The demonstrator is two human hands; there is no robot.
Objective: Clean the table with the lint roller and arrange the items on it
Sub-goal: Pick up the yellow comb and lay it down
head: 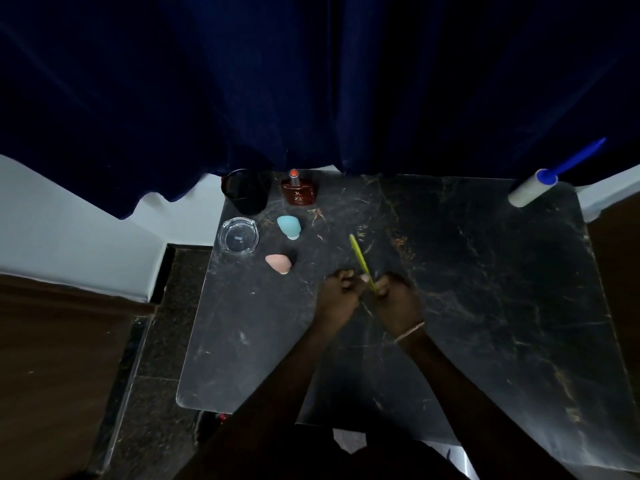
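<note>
A person stands over a dark marble table (pixel 485 306), both hands meeting near its middle around a thin yellow-green stick (pixel 362 261), possibly a comb or nail file; it is too slim to tell. The left hand (pixel 337 292) has its fingers curled narrowly against the stick's lower end, and the right hand (pixel 398 299), with a bracelet at the wrist, closes on the same end; the stick's far tip points away from the person. This looks like the arranging step, with the stick the item now being handled. The lint roller (pixel 540 181), white with a blue handle, lies untouched at the table's far right corner, well apart from the hands. At the table's far left corner a dark cup (pixel 246 192) stands beside a reddish-brown perfume bottle (pixel 298 190); the cup's inside is too dark to read. Nearer along the left edge sits a clear glass ashtray (pixel 239 235), seemingly empty except for a small dark speck. Just beside it lie a blue sponge (pixel 289 226) and a pink sponge (pixel 278 263). The next move probably calls for carrying the stick towards that left-hand group, perhaps to the cup.
</note>
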